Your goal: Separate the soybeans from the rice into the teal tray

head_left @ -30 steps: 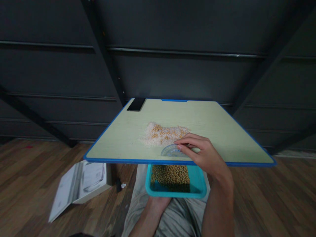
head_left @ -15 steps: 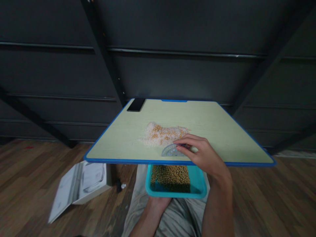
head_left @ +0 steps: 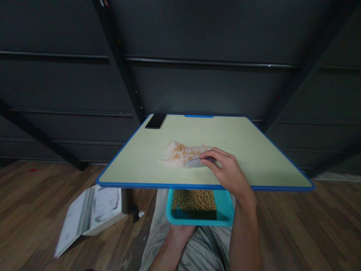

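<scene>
My right hand pinches a clear plastic protractor between thumb and fingers. The protractor is tilted, its curved edge against the near side of a pile of white rice. Yellow soybeans lie mixed in the rice on the pale folding table. Below the table's near edge, a turquoise tray holds many soybeans over my lap. My left hand reaches under the tray's near rim, its fingers hidden beneath.
A black phone lies at the table's far left corner. Blue edging runs round the tabletop. On the wooden floor at left sits an open white box, a small dark object beside it. A dark panelled wall rises behind the table.
My right hand has pushed the protractor away from me, off the bare tabletop near the front edge and up to the rice and soybeans. My left hand and the tray stay nearly in place.
</scene>
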`<state>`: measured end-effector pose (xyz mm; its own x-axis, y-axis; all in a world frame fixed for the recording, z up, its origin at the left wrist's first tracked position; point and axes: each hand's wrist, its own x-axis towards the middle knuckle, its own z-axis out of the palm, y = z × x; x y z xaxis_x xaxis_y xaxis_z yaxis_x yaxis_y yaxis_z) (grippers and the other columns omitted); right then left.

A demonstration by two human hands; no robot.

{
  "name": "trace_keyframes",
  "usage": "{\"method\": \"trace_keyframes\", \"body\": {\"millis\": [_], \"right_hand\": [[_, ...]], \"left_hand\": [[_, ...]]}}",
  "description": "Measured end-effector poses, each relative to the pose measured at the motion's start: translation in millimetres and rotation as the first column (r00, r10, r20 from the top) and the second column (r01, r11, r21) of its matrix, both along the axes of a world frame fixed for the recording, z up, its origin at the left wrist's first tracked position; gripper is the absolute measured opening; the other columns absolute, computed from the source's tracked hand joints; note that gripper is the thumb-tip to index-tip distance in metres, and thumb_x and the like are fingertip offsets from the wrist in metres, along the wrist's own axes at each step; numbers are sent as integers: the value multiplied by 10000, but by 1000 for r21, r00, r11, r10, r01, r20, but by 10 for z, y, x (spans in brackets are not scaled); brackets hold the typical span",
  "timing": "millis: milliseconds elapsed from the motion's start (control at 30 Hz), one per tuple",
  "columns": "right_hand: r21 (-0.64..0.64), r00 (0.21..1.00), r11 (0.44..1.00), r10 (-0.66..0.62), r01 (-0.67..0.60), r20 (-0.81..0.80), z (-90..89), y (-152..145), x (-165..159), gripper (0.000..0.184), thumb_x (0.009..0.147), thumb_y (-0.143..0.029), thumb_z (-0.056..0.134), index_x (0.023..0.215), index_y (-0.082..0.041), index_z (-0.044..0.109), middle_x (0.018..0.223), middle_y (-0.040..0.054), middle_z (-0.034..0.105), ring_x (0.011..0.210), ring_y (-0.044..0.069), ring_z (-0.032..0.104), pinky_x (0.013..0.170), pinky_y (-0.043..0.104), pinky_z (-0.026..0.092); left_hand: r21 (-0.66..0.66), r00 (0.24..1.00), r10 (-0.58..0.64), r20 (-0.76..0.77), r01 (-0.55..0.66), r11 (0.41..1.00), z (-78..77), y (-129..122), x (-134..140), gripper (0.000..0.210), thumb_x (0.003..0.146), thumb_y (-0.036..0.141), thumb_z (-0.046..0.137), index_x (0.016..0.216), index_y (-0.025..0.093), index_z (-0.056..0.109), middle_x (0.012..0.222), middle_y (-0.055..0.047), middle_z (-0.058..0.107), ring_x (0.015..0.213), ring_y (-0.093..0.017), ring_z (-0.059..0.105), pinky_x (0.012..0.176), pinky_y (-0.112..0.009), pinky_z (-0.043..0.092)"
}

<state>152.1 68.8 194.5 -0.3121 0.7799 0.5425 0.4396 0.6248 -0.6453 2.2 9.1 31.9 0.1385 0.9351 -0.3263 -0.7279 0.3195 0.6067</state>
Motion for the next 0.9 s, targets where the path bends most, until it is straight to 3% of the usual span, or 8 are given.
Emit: {"method": "trace_keyframes", "body": {"millis": [233,467,733,900], "right_hand": [[61,996,996,-62,66,-66,20,6,-3,146,959,-170,633,1016,-263,731,1005,33,748,970,218,701,888,391,529],[109,989,988,-101,112,-104,-9,23,-45,176,973,-157,623,1053,-254,747,1042,50,745,989,215,689,893,393,529],[152,991,982,-95,109,-96,-72,81,-79,206,977,-144,621,1075,-245,771,1037,50,753,980,210,687,881,384,537],[155,996,986,-45,56,-73,-74,72,-85,228,977,-139,628,1100,-264,774,1071,39,770,1018,210,693,916,391,541]], "left_hand": [[6,993,-8,120,8,1000,8,-2,-15,372,871,520,491,1108,380,742,1221,15,781,1407,-276,530,1194,-461,398],[-78,910,97,403,-72,994,43,-59,-56,359,870,227,493,1073,361,757,1196,62,792,1382,-237,553,1228,-435,352],[-75,936,110,335,-90,993,-5,-39,-61,475,901,185,373,1132,342,758,1177,30,801,1324,-226,606,1198,-440,391],[-177,884,183,430,-116,977,46,-28,-37,513,949,206,310,1216,311,736,1178,-14,802,1214,-235,686,1153,-479,448]]}}
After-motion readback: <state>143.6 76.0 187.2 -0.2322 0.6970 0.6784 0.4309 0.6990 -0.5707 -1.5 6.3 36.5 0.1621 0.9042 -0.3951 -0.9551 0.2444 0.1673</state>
